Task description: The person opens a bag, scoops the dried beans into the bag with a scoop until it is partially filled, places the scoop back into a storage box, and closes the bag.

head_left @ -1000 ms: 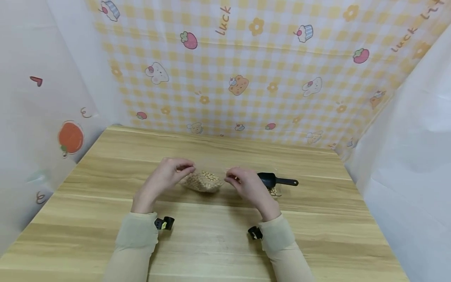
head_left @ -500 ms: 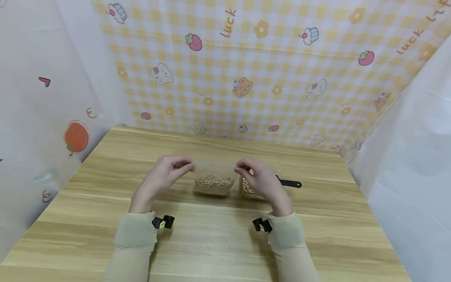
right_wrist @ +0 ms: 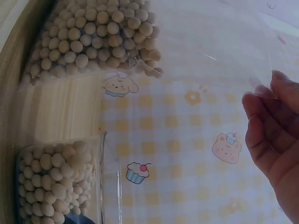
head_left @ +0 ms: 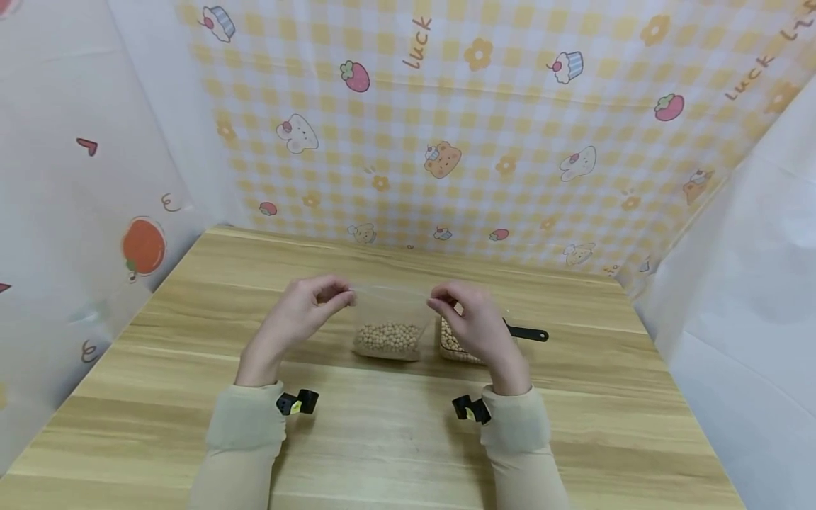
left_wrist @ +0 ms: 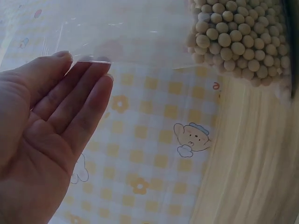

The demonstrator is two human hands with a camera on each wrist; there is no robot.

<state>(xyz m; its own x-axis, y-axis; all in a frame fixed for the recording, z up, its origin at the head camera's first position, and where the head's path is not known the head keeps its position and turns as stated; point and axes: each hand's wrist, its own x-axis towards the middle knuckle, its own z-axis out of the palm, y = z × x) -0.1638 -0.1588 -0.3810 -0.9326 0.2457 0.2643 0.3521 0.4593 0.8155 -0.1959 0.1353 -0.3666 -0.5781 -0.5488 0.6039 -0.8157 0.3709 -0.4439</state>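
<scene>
A clear plastic bag (head_left: 390,306) hangs upright between my hands, with pale round beans (head_left: 389,337) gathered in its lower part. My left hand (head_left: 307,309) pinches the bag's upper left corner between thumb and fingers. At the opposite upper corner, my right hand (head_left: 474,319) pinches the film the same way. In the left wrist view the beans (left_wrist: 243,39) lie in the bag's far end, away from the fingers. The right wrist view shows the bag's film (right_wrist: 210,42) stretched from the beans to my fingertips.
A clear box (head_left: 454,352) of similar beans stands beside the bag, partly hidden behind my right hand. A black scoop handle (head_left: 528,333) sticks out to its right. The wooden table (head_left: 395,439) meets a patterned cloth wall (head_left: 472,127) at the back.
My right hand has moved right, away from the left hand, spreading the bag. The bag has gone from slumped to hanging upright, its beans settled level along the bottom.
</scene>
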